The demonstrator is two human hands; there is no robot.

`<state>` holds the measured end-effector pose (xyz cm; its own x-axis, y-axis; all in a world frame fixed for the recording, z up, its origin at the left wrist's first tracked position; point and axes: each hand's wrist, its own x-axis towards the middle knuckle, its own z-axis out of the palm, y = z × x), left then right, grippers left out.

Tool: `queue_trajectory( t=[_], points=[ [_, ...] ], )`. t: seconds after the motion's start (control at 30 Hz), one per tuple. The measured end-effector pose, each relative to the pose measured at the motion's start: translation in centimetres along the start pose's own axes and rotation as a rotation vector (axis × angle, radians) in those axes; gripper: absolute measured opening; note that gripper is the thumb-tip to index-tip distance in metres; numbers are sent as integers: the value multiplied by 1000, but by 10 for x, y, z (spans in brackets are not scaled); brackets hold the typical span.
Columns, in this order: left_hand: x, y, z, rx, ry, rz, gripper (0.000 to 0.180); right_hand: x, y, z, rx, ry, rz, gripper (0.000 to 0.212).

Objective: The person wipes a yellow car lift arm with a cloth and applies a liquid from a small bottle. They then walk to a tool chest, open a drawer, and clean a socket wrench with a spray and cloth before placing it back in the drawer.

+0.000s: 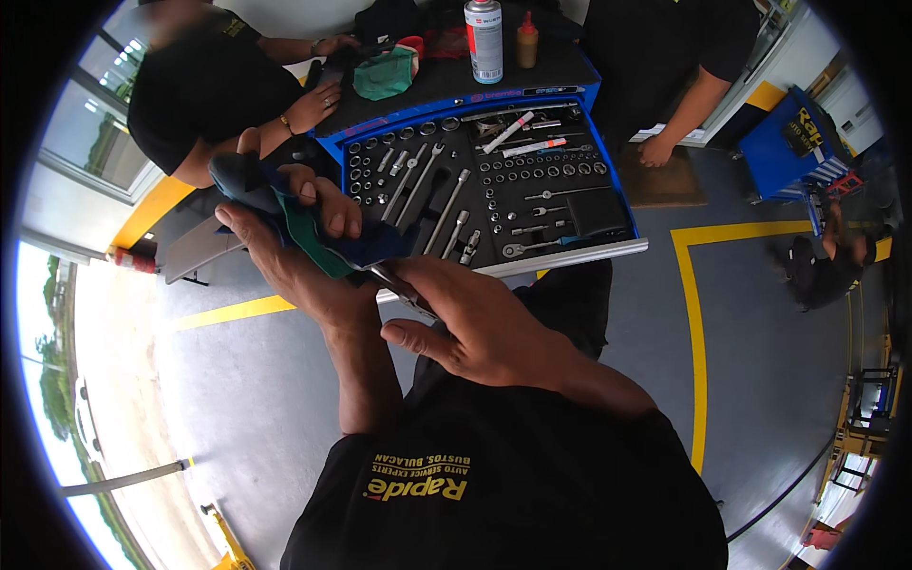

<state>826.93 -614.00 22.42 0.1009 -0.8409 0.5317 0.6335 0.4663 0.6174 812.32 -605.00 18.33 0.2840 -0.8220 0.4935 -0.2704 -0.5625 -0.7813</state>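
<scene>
Left hand [285, 252] bunches limp dark-blue-and-green cloth rag [323, 237] round slim rigid metal hand tool [404, 290]; right hand [475, 328] pinches its slick-looking bare shank—likely best held there.

Open tool drawer [622, 249] with sockets, wrenches; spray can [484, 40], orange bottle [527, 41] on cart top.
</scene>
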Motion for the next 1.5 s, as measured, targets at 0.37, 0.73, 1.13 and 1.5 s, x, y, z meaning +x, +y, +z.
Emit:
queue_trajectory(
  t=[0.37, 0.73, 1.13, 1.5],
  points=[
    [-16, 29, -33, 35, 277, -50, 73, -32, -19, 21, 66, -175, 216, 20],
    [-105, -13, 7, -251, 105, -357, 81, -74, -19, -13, 524, 74, 564, 35],
    [-108, -30, -38, -1062, 150, -689, 64, -82, -8, -18, 751, 176, 539, 44],
    [-81, -24, 15, -125, 141, -441, 65, -70, -12, -7, 580, 35, 689, 37]
  ],
)
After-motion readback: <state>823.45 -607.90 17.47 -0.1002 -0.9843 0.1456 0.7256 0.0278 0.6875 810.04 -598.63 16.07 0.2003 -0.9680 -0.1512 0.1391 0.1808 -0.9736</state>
